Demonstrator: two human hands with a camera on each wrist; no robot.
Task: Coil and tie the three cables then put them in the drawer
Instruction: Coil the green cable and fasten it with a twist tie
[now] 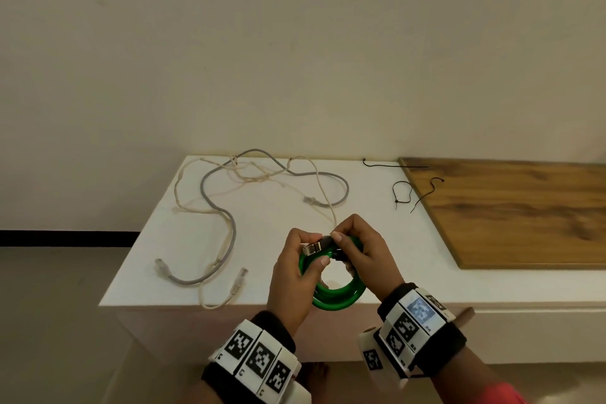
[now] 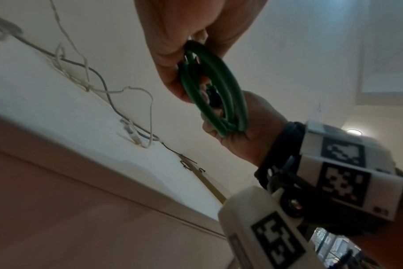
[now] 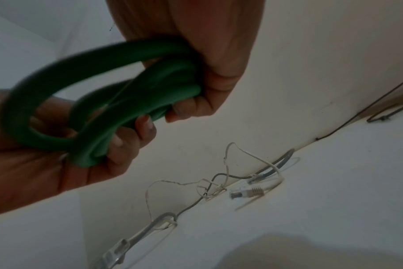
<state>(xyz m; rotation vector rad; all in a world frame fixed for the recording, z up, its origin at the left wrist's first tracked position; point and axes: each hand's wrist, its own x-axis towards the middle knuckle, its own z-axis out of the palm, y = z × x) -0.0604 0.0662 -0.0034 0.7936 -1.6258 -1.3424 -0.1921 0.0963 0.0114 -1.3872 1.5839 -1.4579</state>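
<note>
Green cable (image 1: 337, 292) wound into a round coil, held in the air over the near edge of the white cabinet top (image 1: 278, 239), ring roughly flat and tipped toward the camera, open centre facing up. Left hand (image 1: 295, 275) curled around the coil's left side, thumb across the loops; right hand (image 1: 360, 252) clasping the right side, fingertips pinching the metal-ended plug (image 1: 313, 247) at the top of the ring, plug lying across and pointing left. Behind the hands, loose and uncoiled on the top: grey cable (image 1: 226, 216) and cream cable (image 1: 249, 175), tangled over one another, clear plugs near the front left edge. Farther right, three thin black ties (image 1: 401, 192) beside and on the wooden board (image 1: 511, 213). From the left wrist, coil seen edge-on, several strands bunched in the right palm (image 2: 253, 131). From the right wrist, left fingers (image 3: 127, 140) wrapped round the loops, much blurred. Drawer not visible.
</note>
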